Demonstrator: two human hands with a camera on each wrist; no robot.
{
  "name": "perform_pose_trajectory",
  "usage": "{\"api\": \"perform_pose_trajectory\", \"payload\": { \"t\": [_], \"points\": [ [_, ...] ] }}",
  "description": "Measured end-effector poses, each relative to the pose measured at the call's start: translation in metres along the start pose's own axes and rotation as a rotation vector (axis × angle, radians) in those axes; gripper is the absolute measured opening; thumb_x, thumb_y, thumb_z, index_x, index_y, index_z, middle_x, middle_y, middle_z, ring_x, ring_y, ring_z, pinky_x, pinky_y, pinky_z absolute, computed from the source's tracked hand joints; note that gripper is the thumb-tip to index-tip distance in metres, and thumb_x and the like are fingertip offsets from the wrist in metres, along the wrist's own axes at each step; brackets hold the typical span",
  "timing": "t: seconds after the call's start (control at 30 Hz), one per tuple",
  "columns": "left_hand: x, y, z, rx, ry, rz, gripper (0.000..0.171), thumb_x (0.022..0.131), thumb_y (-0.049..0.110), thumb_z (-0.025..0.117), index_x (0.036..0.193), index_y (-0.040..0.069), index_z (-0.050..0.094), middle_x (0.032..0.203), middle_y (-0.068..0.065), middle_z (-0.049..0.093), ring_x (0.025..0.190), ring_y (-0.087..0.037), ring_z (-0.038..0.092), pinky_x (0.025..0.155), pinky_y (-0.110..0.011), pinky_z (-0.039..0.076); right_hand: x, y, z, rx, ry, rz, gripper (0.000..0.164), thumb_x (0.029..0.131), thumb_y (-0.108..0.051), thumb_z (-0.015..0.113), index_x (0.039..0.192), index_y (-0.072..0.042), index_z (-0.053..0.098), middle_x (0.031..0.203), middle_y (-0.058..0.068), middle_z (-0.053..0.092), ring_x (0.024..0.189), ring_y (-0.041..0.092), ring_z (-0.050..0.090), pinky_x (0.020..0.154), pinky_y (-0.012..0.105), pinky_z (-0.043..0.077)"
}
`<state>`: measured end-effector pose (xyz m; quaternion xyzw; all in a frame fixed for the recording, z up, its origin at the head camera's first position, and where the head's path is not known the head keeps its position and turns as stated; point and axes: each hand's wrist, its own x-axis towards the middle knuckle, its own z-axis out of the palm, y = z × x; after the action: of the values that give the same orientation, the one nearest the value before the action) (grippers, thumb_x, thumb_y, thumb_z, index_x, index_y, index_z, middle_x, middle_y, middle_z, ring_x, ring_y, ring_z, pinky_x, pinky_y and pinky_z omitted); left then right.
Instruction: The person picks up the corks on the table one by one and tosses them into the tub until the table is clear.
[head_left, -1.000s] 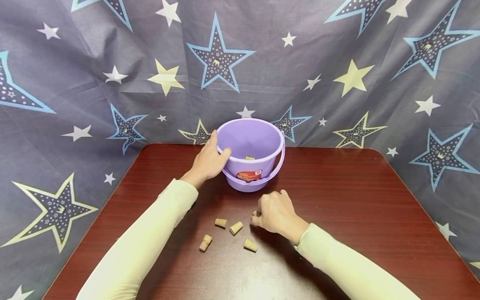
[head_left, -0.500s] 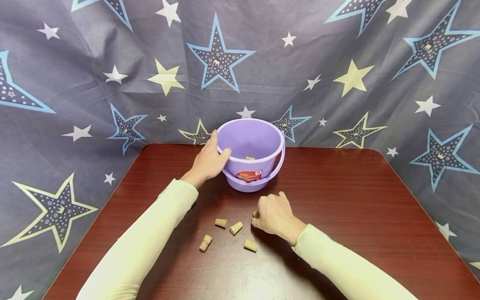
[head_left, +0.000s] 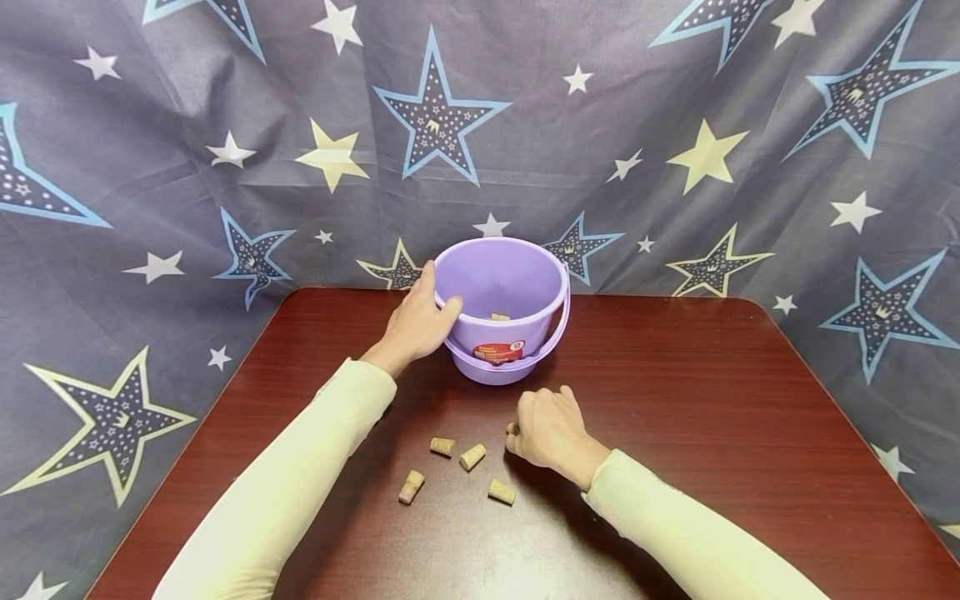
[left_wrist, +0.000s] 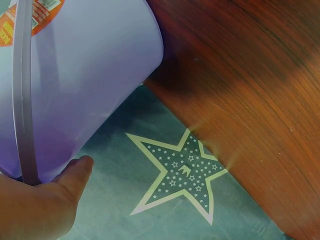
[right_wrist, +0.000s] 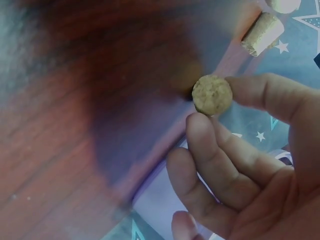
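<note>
A purple bucket (head_left: pixel 491 379) stands upright on the table, its handle hanging down in front and a cork (head_left: pixel 500 317) showing inside. My left hand (head_left: pixel 420 317) holds the bucket's left rim; in the left wrist view its thumb (left_wrist: pixel 77 172) lies beside the bucket wall. Low over the table in front of the bucket, my right hand (head_left: pixel 551 429) pinches a cork (right_wrist: pixel 212 95) between thumb and fingers, its round end facing the right wrist camera. To the left of that hand lie several loose corks, among them one cork (head_left: pixel 472 457) close by and another cork (head_left: pixel 501 491) nearer me.
The dark red wooden table (head_left: pixel 675 375) has rounded far corners. Close behind it and along both sides hangs a grey cloth (head_left: pixel 555 142) printed with stars. A cork (head_left: pixel 412 486) lies below my left forearm's right side.
My right hand has shifted very slightly left and toward me, with the cork between its fingers. The left hand, the bucket and the loose corks have stayed in place.
</note>
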<state>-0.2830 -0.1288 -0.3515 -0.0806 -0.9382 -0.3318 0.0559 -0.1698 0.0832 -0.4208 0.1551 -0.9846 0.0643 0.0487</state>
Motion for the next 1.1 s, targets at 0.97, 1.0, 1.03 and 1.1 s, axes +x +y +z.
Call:
{"api": "perform_pose_trajectory", "payload": {
  "t": [0.97, 1.0, 1.03, 1.1],
  "points": [
    [0.001, -0.001, 0.001, -0.001, -0.002, 0.0, 0.088, 0.096, 0.046, 0.046, 0.165, 0.008, 0.008, 0.167, -0.017, 0.025, 0.15, -0.035, 0.033, 0.116, -0.055, 0.032, 0.001, 0.011, -0.029, 0.12, 0.207, -0.106, 0.027, 0.076, -0.028, 0.082, 0.054, -0.028, 0.065, 0.047, -0.015, 0.054, 0.054, 0.017, 0.055, 0.07, 0.04, 0.035],
    [0.001, -0.001, 0.001, 0.0, -0.003, 0.002, 0.088, 0.096, 0.046, 0.046, 0.165, 0.008, 0.008, 0.167, -0.017, 0.025, 0.15, -0.035, 0.033, 0.116, -0.055, 0.032, 0.001, 0.011, -0.031, 0.118, 0.215, -0.107, 0.028, 0.077, -0.029, 0.082, 0.054, -0.028, 0.065, 0.047, -0.015, 0.054, 0.054, 0.017, 0.055, 0.07, 0.04, 0.035],
    [0.001, -0.001, 0.001, -0.002, -0.002, 0.001, 0.088, 0.096, 0.046, 0.046, 0.165, 0.008, 0.008, 0.167, -0.017, 0.025, 0.15, -0.035, 0.033, 0.116, -0.055, 0.032, 0.001, 0.012, -0.032, 0.118, 0.221, -0.107, 0.027, 0.077, -0.029, 0.081, 0.055, -0.027, 0.066, 0.047, -0.015, 0.055, 0.054, 0.016, 0.055, 0.07, 0.04, 0.035],
    [0.0, -0.001, 0.001, -0.003, -0.003, 0.001, 0.088, 0.096, 0.046, 0.046, 0.165, 0.008, 0.007, 0.167, -0.017, 0.024, 0.15, -0.035, 0.032, 0.116, -0.055, 0.031, 0.001, 0.012, -0.035, 0.119, 0.234, -0.107, 0.025, 0.078, -0.029, 0.081, 0.057, -0.026, 0.068, 0.05, -0.014, 0.058, 0.055, 0.017, 0.056, 0.071, 0.04, 0.035]
  ]
}}
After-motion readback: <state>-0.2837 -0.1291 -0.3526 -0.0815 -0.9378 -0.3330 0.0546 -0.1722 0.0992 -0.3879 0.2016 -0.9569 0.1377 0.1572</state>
